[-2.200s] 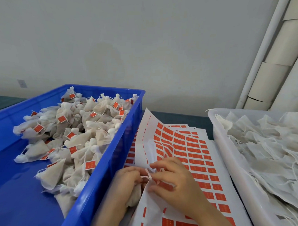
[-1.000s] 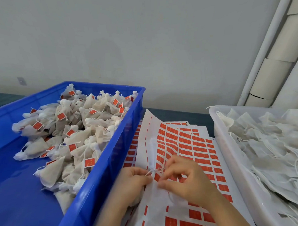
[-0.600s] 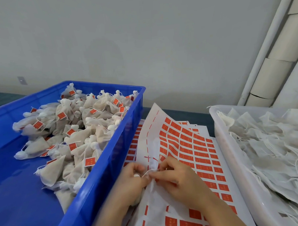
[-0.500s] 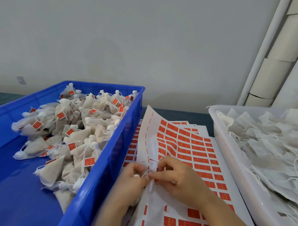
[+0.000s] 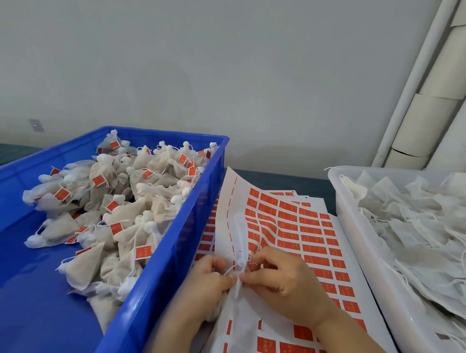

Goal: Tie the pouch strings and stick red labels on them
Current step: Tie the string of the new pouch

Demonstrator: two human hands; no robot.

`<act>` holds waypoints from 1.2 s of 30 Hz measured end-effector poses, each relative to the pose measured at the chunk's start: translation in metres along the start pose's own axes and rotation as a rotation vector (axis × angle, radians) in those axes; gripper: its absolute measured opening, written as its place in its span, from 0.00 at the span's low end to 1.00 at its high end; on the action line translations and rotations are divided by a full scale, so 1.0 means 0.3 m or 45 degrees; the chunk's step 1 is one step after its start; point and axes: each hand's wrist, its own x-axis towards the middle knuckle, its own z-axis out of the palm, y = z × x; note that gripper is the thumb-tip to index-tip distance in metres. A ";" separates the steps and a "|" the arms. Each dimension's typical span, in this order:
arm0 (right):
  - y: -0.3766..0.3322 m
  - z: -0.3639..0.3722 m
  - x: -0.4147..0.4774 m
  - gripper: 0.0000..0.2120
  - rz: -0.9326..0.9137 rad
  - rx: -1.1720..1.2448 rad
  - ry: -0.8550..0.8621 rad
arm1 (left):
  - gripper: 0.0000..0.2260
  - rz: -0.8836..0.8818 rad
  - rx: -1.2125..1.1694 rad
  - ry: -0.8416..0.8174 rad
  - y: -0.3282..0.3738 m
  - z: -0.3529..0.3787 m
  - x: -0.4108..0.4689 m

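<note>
Now L hand point(image 5: 207, 281), R hand point(image 5: 287, 278) pinch pouch strings point(image 5: 231, 269); red labels point(image 5: 314, 249) txt illegible.

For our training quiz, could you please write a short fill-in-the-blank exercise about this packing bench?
1. The pouches with red labels lie in the ___ crate.
2. The white tub stands to the ___ of the label sheets.
3. The left hand and right hand pinch the ___ of one pouch.
Missing words: blue; right; strings.
</note>
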 end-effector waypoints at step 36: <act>0.026 0.018 -0.019 0.14 0.303 0.193 -0.116 | 0.03 0.162 0.344 -0.075 -0.002 0.008 -0.004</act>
